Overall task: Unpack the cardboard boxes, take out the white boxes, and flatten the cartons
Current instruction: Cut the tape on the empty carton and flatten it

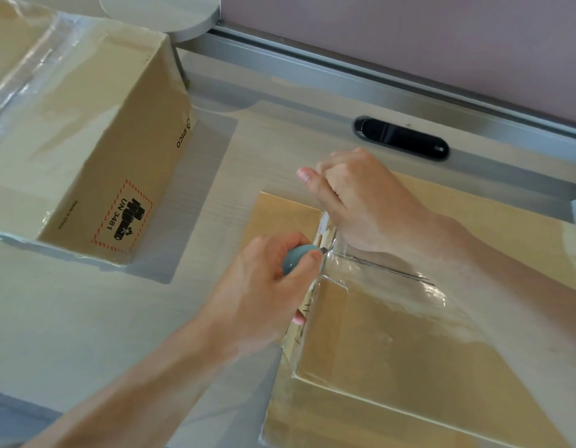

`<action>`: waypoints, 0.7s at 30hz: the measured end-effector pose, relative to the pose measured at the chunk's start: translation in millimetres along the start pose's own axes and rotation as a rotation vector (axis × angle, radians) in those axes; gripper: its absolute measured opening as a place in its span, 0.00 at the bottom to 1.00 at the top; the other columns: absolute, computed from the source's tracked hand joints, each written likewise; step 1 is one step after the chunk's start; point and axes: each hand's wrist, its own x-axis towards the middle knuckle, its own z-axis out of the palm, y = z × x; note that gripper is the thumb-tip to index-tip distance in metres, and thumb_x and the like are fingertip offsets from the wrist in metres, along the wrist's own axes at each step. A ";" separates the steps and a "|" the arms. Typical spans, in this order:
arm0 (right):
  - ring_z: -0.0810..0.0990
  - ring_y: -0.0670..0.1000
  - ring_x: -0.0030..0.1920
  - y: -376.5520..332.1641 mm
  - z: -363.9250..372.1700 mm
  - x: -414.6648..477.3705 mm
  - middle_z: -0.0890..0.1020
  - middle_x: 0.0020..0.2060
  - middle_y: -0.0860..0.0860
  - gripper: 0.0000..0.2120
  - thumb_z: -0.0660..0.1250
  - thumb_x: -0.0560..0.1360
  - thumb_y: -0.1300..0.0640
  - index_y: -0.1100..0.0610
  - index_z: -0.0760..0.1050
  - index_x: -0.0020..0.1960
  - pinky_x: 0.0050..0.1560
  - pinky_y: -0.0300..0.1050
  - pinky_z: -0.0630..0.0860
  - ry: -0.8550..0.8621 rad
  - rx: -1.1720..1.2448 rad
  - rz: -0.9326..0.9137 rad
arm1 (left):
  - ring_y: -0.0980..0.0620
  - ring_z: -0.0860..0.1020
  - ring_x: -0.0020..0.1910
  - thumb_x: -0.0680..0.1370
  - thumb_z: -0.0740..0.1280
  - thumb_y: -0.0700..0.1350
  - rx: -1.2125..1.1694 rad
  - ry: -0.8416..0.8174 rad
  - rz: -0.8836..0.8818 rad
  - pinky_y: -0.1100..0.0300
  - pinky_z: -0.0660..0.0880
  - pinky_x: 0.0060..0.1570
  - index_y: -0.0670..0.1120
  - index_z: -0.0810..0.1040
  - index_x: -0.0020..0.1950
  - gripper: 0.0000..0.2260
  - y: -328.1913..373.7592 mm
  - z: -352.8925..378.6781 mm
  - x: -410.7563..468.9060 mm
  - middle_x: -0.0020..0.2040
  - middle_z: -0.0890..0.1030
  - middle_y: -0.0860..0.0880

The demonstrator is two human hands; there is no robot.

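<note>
— Near carton (425,367)?

— Lower right, flat on the table (86,318). Closed, bound in clear tape (393,286), glossy and wrinkled along the top seam.

— Left hand (264,286)?

— Clamped round a pale blue cutter (296,258), tip down at the carton's left edge, right on the taped seam.

— Right hand (361,202)?

— Just beyond, on the carton's top near the far left corner. Fingers curled in, thumb stuck out to the left. Touching the tape there; pinching it or only pressing down, impossible to tell.

— Anything in the way?

— Tape over the seam and down the left side. Both hands crowded at the same corner, right wrist lying across the top.

— And around?

— Second carton (86,140) upper left, well apart, also shiny with tape. Red-hatched UN 3481 label (123,216) on its near side, PICO printed at the corner. Behind: black oval slot (401,139) set into the table, silver rail (344,69) along the back edge, mauve partition (409,37) above that. Grey round disc (160,14) at the top, just behind the second carton.
</note>
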 end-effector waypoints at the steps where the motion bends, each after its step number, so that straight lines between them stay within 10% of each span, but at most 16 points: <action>1: 0.69 0.55 0.31 -0.8 0.0 -0.3 0.65 0.27 0.50 0.29 0.49 0.86 0.45 0.58 0.62 0.30 0.48 0.59 0.73 0.003 0.002 0.000 | 0.58 0.66 0.21 0.83 0.63 0.45 -0.007 0.024 -0.003 0.53 0.83 0.32 0.40 0.77 0.41 0.13 0.8 2.1 -2.3 0.24 0.64 0.56; 21: 0.70 0.56 0.31 -0.3 1.9 -2.4 0.68 0.27 0.53 0.29 0.51 0.86 0.45 0.58 0.62 0.29 0.38 0.50 0.64 0.025 0.008 0.013 | 0.57 0.64 0.25 0.83 0.63 0.47 -0.069 0.012 -0.015 0.61 0.79 0.33 0.45 0.77 0.39 0.13 -2.8 3.0 -3.5 0.27 0.63 0.56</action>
